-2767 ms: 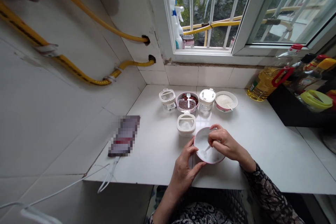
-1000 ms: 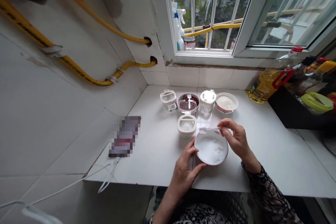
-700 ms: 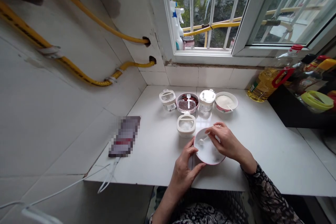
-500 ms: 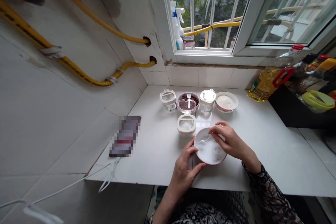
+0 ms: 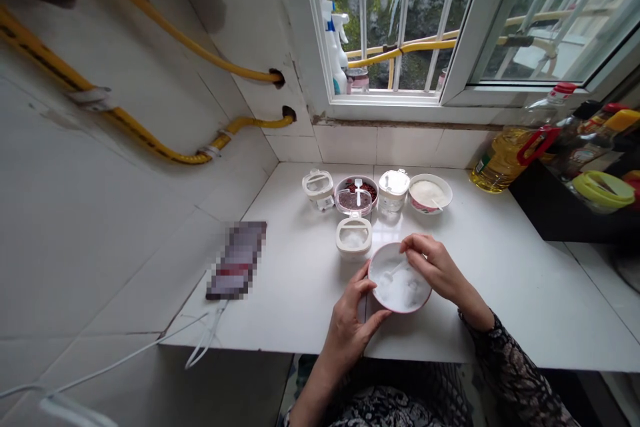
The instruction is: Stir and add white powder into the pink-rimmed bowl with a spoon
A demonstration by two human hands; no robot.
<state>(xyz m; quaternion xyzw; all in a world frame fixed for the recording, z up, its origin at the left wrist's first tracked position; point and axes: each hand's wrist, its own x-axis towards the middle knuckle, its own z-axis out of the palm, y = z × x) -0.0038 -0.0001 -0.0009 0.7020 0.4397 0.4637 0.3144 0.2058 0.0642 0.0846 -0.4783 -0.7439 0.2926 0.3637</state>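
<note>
My left hand [image 5: 353, 310] grips the near left rim of a white bowl [image 5: 420, 260] with a pink edge. White grains, like salt or sugar, lie in the bowl. Over its right side, my right hand [image 5: 434, 268] pinches a small white spoon [image 5: 399, 269] whose tip dips into the grains. Just behind the bowl stands a clear jar [image 5: 354, 240] with its lid flipped up and some white grains inside. Farther back are two more lidded jars [image 5: 319, 192] [image 5: 394, 192], a bowl of dark red bits [image 5: 369, 189] and a bowl of pale grains [image 5: 429, 193].
A blurred-out dark device [image 5: 237, 260] with a white cable [image 5: 205, 340] lies at the counter's left edge. On the right, an oil bottle [image 5: 493, 167] stands beside a black box [image 5: 533, 203] of condiments. A barred window [image 5: 390, 27] and yellow pipes [image 5: 185, 47] are beyond.
The spoon's tip has shifted lower into the grains, and my right hand has moved slightly with it. My left hand keeps its hold on the bowl. The view has shifted a little.
</note>
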